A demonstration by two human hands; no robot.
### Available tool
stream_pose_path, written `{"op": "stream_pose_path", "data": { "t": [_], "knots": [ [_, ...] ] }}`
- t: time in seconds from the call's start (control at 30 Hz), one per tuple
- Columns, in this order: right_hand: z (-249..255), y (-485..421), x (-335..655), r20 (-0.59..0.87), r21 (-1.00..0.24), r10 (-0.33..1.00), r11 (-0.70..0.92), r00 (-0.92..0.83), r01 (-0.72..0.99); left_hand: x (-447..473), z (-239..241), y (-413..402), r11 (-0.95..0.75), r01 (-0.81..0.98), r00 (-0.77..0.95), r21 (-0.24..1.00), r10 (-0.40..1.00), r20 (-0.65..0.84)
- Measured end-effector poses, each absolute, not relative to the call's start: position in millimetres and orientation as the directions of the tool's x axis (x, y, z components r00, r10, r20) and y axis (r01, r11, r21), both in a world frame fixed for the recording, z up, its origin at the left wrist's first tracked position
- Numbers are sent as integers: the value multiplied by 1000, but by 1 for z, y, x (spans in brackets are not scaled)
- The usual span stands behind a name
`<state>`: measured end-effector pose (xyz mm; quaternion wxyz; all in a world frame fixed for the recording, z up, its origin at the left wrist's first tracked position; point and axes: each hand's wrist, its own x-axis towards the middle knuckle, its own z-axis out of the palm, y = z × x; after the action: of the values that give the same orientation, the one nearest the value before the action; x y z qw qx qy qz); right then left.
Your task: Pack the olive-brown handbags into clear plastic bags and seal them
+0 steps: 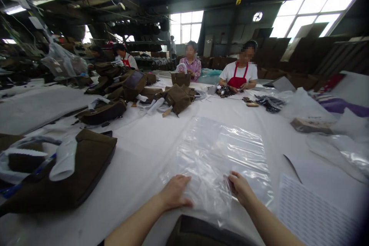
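A large clear plastic bag (221,150) lies flat on the white table (144,150) in front of me. My left hand (174,192) grips its near edge on the left, fingers curled over the film. My right hand (240,188) pinches the same near edge on the right. The film bunches up between the two hands. A dark object (196,232) sits just below the bag at the table's near edge, partly cut off.
A brown bag (75,173) with white wrapping lies at my left. More brown bags (127,92) are piled across the table. A perforated white sheet (311,211) lies at the right. Three people (240,73) sit at the far side.
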<state>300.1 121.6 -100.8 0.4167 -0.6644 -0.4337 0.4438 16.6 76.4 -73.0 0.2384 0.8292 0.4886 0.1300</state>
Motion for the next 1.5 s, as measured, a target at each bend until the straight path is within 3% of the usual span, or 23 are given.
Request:
{"op": "stream_pose_path", "data": {
  "t": [0.1, 0.17, 0.2, 0.27, 0.33, 0.37, 0.43, 0.53, 0.7, 0.77, 0.87, 0.97, 1.03, 1.17, 1.33, 1.43, 1.5],
  "knots": [
    [-96, 106, 330, -121, -915, 898, -265, 422, 303, 12, -89, 71, -512, 741, 589, 435, 806, -55],
    [-82, 96, 330, 73, -895, 893, -138, 444, 425, 17, -93, 68, -557, 740, 623, 377, 779, -71],
    [-71, 90, 323, 212, -848, 920, 6, 329, 529, 20, -93, 68, -579, 736, 640, 351, 764, -83],
    [-47, 82, 297, 405, -614, 885, 448, -228, 649, 28, -91, 70, -616, 727, 668, 303, 737, -104],
    [-27, 76, 264, 276, -395, 578, 797, -768, 457, 34, -89, 74, -636, 724, 683, 268, 716, -145],
    [-21, 76, 251, 157, -375, 457, 848, -875, 375, 35, -89, 76, -641, 724, 686, 255, 708, -169],
    [-20, 78, 238, -54, -361, 423, 837, -905, 412, 35, -89, 78, -647, 725, 688, 237, 697, -201],
    [-38, 83, 263, -242, -210, 618, 719, -748, 662, 29, -89, 78, -658, 714, 698, 238, 691, -187],
    [-54, 62, 357, -221, -5, 852, 486, -475, 874, 24, -87, 78, -642, 722, 692, 259, 677, -252],
    [-46, 51, 370, -117, -45, 880, 458, -460, 888, 28, -85, 79, -641, 726, 687, 248, 669, -283],
    [-30, 49, 343, 35, -243, 748, 650, -663, 720, 36, -80, 79, -649, 727, 685, 224, 661, -307],
    [-22, 61, 291, -11, -358, 470, 822, -883, 442, 39, -75, 77, -651, 729, 682, 211, 661, -315],
    [-27, 69, 267, -101, -373, 370, 847, -924, 380, 39, -71, 75, -649, 729, 681, 215, 661, -313],
    [-53, 73, 282, -250, -246, 501, 795, -829, 555, 37, -67, 73, -635, 732, 680, 246, 661, -317],
    [-81, 52, 356, -245, -78, 724, 649, -645, 757, 31, -72, 78, -632, 723, 690, 278, 654, -309],
    [-72, 40, 374, -84, -128, 819, 556, -568, 821, 22, -73, 76, -643, 702, 712, 305, 640, -289],
    [-55, 38, 363, 90, -280, 824, 561, -560, 779, 18, -74, 72, -653, 689, 724, 316, 645, -244]
  ]
}}
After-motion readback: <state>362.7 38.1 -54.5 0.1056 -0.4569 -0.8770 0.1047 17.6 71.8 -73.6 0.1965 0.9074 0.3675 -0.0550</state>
